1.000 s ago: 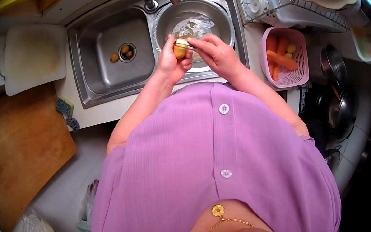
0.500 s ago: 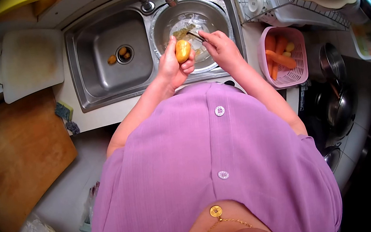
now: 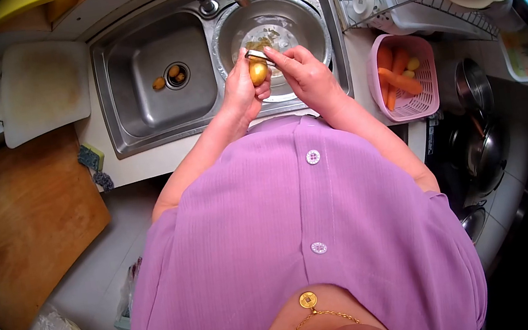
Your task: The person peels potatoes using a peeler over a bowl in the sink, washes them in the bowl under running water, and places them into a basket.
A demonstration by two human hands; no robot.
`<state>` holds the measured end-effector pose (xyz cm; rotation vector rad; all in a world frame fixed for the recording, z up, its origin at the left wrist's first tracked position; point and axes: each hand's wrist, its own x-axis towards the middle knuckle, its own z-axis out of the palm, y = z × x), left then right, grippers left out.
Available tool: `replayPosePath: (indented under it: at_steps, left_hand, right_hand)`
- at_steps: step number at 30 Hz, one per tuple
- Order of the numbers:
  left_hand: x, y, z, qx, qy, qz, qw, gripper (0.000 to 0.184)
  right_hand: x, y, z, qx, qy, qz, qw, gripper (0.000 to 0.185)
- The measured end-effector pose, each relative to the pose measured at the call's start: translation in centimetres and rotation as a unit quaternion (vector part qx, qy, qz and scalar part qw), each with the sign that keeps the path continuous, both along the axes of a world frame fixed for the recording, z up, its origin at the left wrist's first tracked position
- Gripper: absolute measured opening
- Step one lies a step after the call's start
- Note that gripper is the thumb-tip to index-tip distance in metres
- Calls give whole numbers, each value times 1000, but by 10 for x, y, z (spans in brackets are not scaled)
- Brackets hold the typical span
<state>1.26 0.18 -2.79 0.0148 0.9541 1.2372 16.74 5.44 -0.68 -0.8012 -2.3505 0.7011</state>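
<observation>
One potato (image 3: 259,74) clamped by left fingers (image 3: 264,89), 12 o'clock | peeler (image 3: 255,54) by right fingers (image 3: 284,61) | mug (image 3: 364,2) mark, 1 o'clock, unreadable

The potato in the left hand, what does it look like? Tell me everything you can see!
The potato is golden yellow, rounded and shiny, as if wet. The left hand grips it above the near part of the metal basin. A peeler, held in the right hand, hides its far end and seems to touch it. How much skin remains is unclear.
</observation>
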Motion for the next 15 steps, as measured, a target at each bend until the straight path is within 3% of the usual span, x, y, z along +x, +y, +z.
replayPosePath:
  at_steps: [8,11,15]
  left_hand:
    - [-1,-2,14,37,-66,-1,997,42]
    - [-3,4,8,8,-81,24,996,47]
    - [-3,3,-2,13,-116,12,993,51]
  right_hand:
    - [14,12,-29,-137,-30,-82,987,38]
    - [7,7,-10,-113,49,-68,990,39]
    - [0,0,-1,-78,62,-50,994,43]
